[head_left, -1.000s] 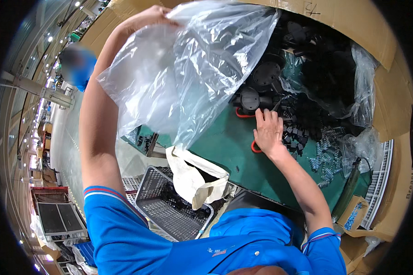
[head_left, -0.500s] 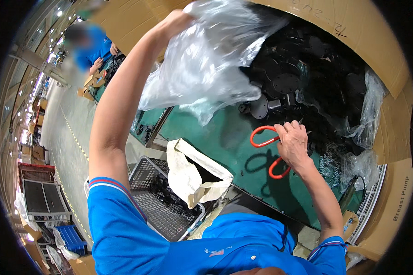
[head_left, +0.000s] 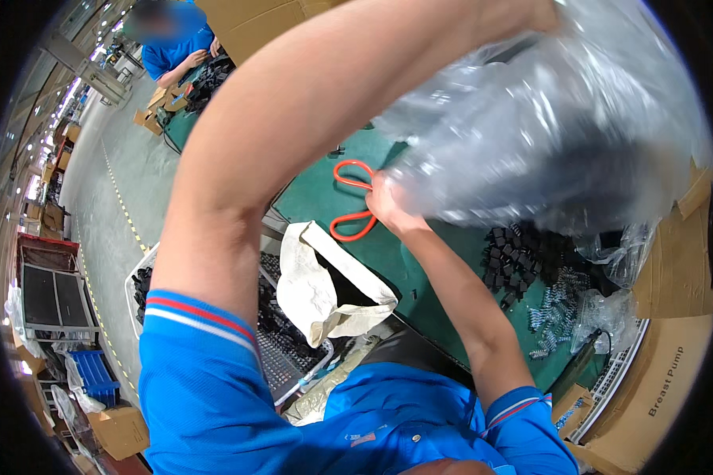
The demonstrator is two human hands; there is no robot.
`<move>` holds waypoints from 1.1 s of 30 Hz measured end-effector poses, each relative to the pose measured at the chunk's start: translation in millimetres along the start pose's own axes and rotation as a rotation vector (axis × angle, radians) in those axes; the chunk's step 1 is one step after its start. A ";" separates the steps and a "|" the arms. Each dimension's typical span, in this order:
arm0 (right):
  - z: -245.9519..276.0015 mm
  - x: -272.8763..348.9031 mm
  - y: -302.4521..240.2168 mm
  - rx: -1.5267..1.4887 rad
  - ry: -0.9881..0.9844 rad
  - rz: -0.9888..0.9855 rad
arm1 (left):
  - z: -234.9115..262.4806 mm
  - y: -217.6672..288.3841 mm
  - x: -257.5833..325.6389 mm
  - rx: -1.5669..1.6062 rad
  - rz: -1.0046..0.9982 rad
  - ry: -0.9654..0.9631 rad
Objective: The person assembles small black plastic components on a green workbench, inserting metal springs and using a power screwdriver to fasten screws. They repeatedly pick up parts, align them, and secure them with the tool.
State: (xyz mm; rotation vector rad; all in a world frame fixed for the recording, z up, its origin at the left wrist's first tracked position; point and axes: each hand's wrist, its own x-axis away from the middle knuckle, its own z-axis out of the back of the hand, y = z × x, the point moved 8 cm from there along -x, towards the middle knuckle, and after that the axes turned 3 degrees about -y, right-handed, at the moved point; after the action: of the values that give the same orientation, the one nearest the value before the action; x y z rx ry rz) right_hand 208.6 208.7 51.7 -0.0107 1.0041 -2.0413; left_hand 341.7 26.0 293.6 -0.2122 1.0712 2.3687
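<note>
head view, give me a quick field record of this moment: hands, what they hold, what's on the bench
left hand: out of frame at the top, arm raised, gripping the clear plastic bag
right hand: on the red-handled scissors, at the bag's lower edge
bench: green top
small parts: black pieces and metal springs lying loose on the bench
near edge: open cream cloth bag
below the bench: white mesh crate
background: another person at a far table

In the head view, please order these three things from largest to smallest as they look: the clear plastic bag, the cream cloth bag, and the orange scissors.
1. clear plastic bag, largest, though it is raised near the camera, which enlarges it.
2. cream cloth bag.
3. orange scissors, smallest; the right hand and the bag hide part of them.
</note>
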 end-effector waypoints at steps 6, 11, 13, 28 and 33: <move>-22.5 -25.1 2.1 0.270 -0.116 -0.047 | -11.3 8.1 -11.7 0.093 -0.045 0.055; -65.9 -53.2 21.3 0.260 0.075 0.276 | -16.7 17.0 -24.7 0.175 -0.108 0.078; -66.7 -72.9 11.5 0.250 0.048 0.369 | -17.5 14.9 -30.5 0.203 -0.126 0.086; 80.9 -80.9 145.7 -0.640 -0.145 -0.221 | -52.7 -9.8 65.0 0.503 -0.189 0.197; 102.7 -114.5 133.8 -0.420 0.137 -0.026 | 11.6 -58.9 168.9 0.038 -0.403 0.744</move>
State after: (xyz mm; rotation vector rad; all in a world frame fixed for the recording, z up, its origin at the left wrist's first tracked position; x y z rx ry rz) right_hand 409.1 177.1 71.3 -0.1070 1.5103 -1.8376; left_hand 230.0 134.2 204.5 -1.2405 1.2317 1.9176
